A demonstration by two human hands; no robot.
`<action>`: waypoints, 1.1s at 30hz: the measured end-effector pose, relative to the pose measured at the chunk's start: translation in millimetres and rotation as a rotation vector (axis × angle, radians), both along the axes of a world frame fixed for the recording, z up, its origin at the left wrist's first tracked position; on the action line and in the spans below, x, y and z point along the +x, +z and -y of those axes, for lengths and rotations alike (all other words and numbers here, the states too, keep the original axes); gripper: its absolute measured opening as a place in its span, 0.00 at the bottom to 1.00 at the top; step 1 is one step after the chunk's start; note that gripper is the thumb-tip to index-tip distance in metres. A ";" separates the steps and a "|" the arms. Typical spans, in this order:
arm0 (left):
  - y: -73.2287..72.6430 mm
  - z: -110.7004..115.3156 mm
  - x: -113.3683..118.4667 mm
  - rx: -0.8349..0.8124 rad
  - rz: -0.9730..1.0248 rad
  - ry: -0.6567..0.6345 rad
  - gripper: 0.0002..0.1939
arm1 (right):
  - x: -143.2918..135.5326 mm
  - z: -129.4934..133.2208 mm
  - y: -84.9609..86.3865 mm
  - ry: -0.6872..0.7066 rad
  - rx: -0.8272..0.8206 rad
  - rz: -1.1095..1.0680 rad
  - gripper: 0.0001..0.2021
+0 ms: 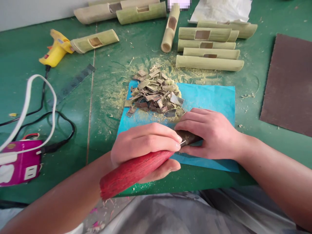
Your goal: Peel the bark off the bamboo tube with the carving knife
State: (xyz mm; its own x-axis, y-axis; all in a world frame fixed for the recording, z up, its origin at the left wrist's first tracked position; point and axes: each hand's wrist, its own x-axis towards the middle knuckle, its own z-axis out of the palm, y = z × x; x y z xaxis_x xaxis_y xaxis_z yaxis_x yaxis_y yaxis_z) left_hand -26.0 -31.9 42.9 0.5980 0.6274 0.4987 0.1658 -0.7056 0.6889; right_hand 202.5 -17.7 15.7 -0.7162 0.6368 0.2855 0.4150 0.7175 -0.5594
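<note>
My left hand [146, 139] is closed around a thick red handle-like piece [136, 170], rough-surfaced, slanting up to the right. A short bit of bright metal [183, 143] shows by my left fingertips. Close against it, my right hand [214, 133] grips a dark brown piece [190, 137], mostly covered by the fingers; its kind is unclear. Both hands are over a blue sheet [207, 97]. Just beyond them lies a heap of small brown and greenish cut scraps [156, 92], with pale dust around it.
Cut bamboo tubes with rectangular openings [204, 34] lie at the back. A yellow glue gun [55, 48] touches another bamboo tube [95, 42] at left. Nearer are a magenta power box [31, 152] and cords. A dark brown sheet [290, 81] lies right on the green table [248, 71].
</note>
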 end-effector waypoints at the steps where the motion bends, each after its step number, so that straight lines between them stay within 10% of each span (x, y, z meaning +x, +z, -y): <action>1: 0.1 0.1 -0.2 -0.001 -0.001 0.001 0.11 | 0.2 0.2 -0.2 -0.003 0.002 0.002 0.13; 33: 4.6 -3.1 2.2 0.031 -0.024 -0.059 0.07 | -0.3 -0.5 -1.4 -0.009 0.037 0.002 0.13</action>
State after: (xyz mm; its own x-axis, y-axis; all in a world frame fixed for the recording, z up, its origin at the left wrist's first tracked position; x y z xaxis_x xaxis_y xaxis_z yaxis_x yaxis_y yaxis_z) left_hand -23.8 -28.7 47.6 0.6455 0.5756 0.5021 0.1400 -0.7354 0.6630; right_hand 202.2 -17.2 14.3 -0.7112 0.6320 0.3077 0.4222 0.7341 -0.5318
